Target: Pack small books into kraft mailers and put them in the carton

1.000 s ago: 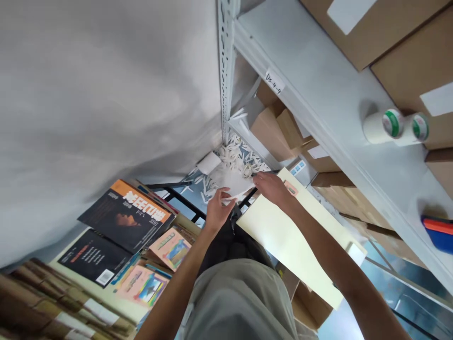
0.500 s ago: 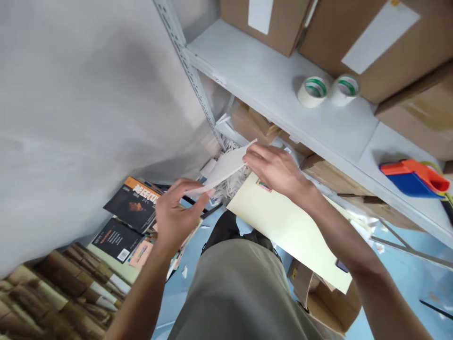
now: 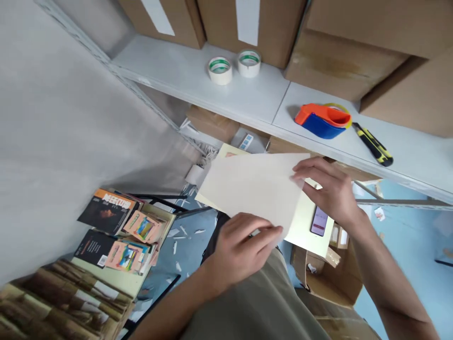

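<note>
A blank white sheet of paper (image 3: 253, 186) is held between my two hands above a pale yellow board (image 3: 307, 238). My left hand (image 3: 244, 248) pinches its near edge, fingers closed on the paper. At the far right corner, my right hand (image 3: 327, 184) grips the sheet between thumb and fingers. A phone (image 3: 319, 221) lies on the board just below my right hand. Part of the board is hidden under the paper.
A grey shelf (image 3: 177, 71) carries two tape rolls (image 3: 220, 72), an orange and blue tape dispenser (image 3: 322, 122), a utility knife (image 3: 373, 144) and cartons. Magazines (image 3: 109, 210) are stacked at left. An open cardboard box (image 3: 339, 283) stands below right; paper scraps litter the blue floor.
The view has turned to the right. The sheet, seen nearly edge-on before, now faces up and lies over the board. Both hands have moved right with it, still holding it.
</note>
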`<state>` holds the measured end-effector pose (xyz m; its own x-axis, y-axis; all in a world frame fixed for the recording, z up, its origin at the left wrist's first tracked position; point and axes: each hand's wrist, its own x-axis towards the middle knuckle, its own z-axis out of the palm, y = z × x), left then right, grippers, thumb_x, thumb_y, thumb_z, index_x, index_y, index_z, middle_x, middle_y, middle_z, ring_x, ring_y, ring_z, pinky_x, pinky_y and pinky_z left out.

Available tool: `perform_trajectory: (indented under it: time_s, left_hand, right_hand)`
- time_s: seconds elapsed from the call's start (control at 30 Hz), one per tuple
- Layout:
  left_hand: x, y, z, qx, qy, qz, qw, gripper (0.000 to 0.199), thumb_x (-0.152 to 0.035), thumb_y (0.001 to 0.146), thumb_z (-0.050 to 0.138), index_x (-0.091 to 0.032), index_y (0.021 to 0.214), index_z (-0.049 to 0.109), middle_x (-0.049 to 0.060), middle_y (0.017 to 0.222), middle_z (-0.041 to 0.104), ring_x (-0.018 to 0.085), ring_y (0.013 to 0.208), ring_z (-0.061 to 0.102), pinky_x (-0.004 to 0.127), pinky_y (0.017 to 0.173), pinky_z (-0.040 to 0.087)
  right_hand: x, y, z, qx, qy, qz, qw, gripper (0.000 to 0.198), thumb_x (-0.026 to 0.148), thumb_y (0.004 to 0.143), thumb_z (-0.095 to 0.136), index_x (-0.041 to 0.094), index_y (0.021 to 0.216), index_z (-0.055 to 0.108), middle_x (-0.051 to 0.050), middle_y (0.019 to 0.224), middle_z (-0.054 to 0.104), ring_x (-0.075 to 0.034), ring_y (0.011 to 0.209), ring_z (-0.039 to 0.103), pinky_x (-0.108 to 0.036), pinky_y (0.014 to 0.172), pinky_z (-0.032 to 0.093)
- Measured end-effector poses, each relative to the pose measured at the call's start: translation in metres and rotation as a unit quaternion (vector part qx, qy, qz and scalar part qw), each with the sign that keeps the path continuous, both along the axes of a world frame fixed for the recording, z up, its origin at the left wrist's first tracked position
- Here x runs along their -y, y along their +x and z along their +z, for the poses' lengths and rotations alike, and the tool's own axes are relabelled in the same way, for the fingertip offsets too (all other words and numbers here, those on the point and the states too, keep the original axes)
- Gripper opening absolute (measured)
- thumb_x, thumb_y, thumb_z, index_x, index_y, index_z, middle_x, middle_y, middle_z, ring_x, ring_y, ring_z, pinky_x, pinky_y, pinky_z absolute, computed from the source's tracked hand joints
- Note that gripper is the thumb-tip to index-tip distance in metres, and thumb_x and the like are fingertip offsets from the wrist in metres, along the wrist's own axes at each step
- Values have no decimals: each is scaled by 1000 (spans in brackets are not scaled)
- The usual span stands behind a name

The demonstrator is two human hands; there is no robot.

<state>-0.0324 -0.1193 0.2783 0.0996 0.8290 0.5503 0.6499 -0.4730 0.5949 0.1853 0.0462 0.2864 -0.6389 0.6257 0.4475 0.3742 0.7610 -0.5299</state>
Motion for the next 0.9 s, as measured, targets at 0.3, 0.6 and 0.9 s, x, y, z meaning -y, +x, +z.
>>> perform_trajectory:
  time_s: [0.3,0.6,0.9]
  left_hand:
    - [2,114,-135,-5,-229,-196,953,19,-26,111,59,-24,117,77,2,113,84,15,102,81,28,91,65]
    - [-62,4,-250,-158,-384,42,909,33,-29,108,55,-20,135,72,14,147,70,28,140,65,40,123,50]
    - [-37,-115,-333,-268,-526,100,801,65,-37,100,66,-13,159,51,29,175,38,43,157,50,54,121,51]
  right_hand:
    - [39,128,-151,164,-93,-183,965,24,26,109,57,24,102,80,-9,121,73,-18,83,74,-28,67,53]
    - [47,148,-254,423,-215,-262,841,37,21,112,45,20,124,80,-17,142,66,-23,92,72,-31,69,45]
    - [47,134,-296,537,-288,-179,772,57,-5,99,40,15,139,75,-22,145,64,-26,107,75,-33,81,54]
